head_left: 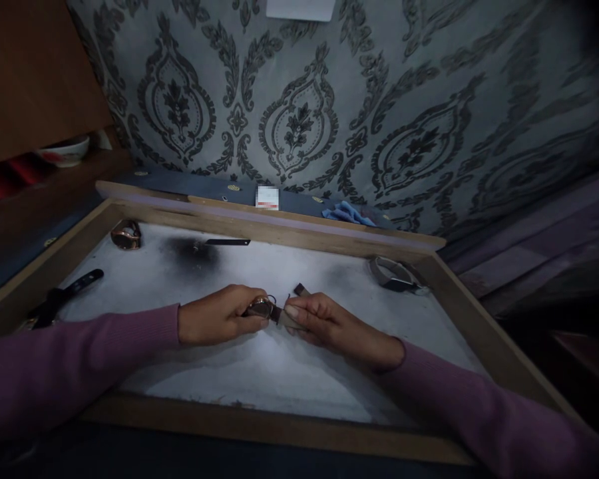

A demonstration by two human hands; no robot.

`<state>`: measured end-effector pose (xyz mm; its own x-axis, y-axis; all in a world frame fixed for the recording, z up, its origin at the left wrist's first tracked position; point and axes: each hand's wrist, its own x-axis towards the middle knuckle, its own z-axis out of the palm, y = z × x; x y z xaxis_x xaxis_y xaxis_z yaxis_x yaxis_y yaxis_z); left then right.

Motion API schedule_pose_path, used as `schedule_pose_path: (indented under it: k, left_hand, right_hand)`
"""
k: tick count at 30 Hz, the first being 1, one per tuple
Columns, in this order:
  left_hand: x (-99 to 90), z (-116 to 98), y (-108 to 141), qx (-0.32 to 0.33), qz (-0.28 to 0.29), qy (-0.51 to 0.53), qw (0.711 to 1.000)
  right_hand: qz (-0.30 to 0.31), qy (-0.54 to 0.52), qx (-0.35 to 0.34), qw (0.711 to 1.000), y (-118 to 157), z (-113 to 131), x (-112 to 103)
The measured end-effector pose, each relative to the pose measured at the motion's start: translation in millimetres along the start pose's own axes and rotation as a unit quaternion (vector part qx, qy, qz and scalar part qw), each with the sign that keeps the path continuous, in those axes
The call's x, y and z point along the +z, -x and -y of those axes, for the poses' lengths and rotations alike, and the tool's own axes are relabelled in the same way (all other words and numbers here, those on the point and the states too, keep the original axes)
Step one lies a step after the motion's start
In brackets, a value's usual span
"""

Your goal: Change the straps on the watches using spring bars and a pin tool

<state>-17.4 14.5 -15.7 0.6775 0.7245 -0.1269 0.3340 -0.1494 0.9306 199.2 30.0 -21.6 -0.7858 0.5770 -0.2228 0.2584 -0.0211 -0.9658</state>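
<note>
A wristwatch [261,307] with a round, shiny case is held above the white floor of a shallow wooden tray [279,229]. My left hand [213,315] grips the case between thumb and fingers. On the other side, my right hand [337,324] pinches the watch's grey-brown strap [278,315], its fingers closed. A dark-tipped end [300,289] of strap-like material sticks up behind the right fingers. A thin dark loop shows between the hands; what it belongs to I cannot make out.
In the tray lie a rose-gold watch [126,235], a black-strapped watch [67,296], a flat black blade-like strip [228,242] and a grey-banded watch [394,274]. Behind the raised rim are a small white box [267,197] and a blue cloth [349,213]. A bowl [64,152] stands on the left shelf.
</note>
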Motion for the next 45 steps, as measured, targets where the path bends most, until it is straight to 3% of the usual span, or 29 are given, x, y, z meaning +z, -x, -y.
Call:
schedule_pose_path:
  k: [3, 7, 17, 20, 30, 34, 38, 45]
  left_hand:
    - [1.0, 0.6, 0.0, 0.000, 0.003, -0.010, 1.000]
    - [-0.5, 1.8, -0.7, 0.006, 0.037, 0.007, 0.999]
    - [-3.8, 10.6, -3.4, 0.017, 0.125, 0.138, 0.982]
    - [-4.0, 11.1, -3.4, 0.003, 0.130, 0.173, 0.976]
    - [-3.0, 10.8, -2.5, -0.071, 0.099, 0.264, 0.957]
    - [-3.8, 9.2, -2.0, -0.082, 0.101, 0.271, 0.954]
    - [-3.7, 11.1, -1.5, -0.083, 0.113, 0.281, 0.949]
    - [-1.4, 10.5, -0.7, -0.110, 0.135, 0.283, 0.943]
  right_hand:
    - [-0.035, 0.127, -0.049, 0.990, 2.0, 3.8, 2.1]
    - [-0.064, 0.310, -0.106, 0.943, 5.8, 7.0, 2.8]
    - [-0.046, 0.500, -0.140, 0.853, 10.2, 9.0, -1.9]
    - [-0.052, 0.489, -0.140, 0.860, 9.6, 7.4, -2.7]
    - [-0.058, 0.325, -0.132, 0.934, 3.9, 8.1, -0.6]
    - [-0.063, 0.275, -0.122, 0.952, 2.7, 5.9, 0.3]
    - [-0.058, 0.307, -0.138, 0.940, 4.0, 5.3, 0.0]
    - [-0.065, 0.446, -0.151, 0.880, 8.5, 6.8, -1.9]
